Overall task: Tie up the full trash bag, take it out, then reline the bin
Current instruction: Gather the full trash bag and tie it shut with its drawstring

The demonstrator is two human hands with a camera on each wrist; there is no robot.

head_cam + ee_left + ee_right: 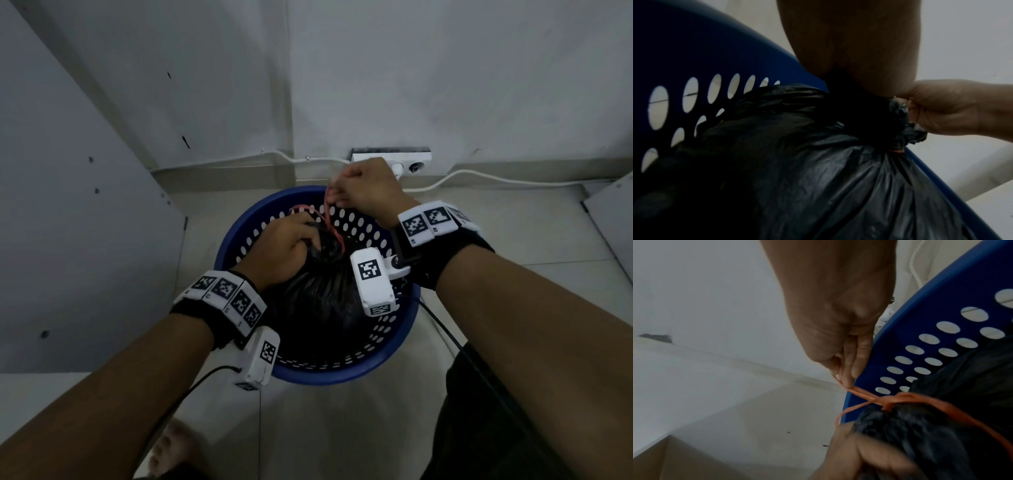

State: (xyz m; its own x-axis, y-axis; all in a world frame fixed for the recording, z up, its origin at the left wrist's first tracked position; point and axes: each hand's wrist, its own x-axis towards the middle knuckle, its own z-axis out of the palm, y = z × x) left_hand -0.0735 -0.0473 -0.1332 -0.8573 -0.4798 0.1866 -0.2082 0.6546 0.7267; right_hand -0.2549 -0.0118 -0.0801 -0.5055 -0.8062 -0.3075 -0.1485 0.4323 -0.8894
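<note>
Two hands work over the blue perforated bin (236, 236), which stands on the tiled floor (513, 233) near the wall. We see the black trash bag (322, 301) sitting inside the bin, its plastic gathered upward into a bunched neck. Our left hand (284, 243) wraps that neck, its fingers (875, 456) curled tight around the crumpled plastic, and in the left wrist view the frayed top of the bag pokes out beside the fist. Our right hand (366, 188) is raised just beyond the neck, above the far rim of the bin, and its fingers (856, 360) are pressed together, pinching the red drawstring (328, 212). The drawstring runs taut from that pinch down to the gathered neck, where it crosses itself in a loop; another strand trails along the bag toward the near side. Whether a knot is drawn tight there, we cannot tell.

Behind the bin a white power strip (411, 159) lies against the wall, with a white cable (496, 178) running off along the baseboard. A pale cabinet panel (68, 222) stands at the left. Each wrist carries a band of black-and-white markers and a white camera box, with a dark lead hanging from it. At the bottom edge bare toes (171, 448) rest on the floor.
</note>
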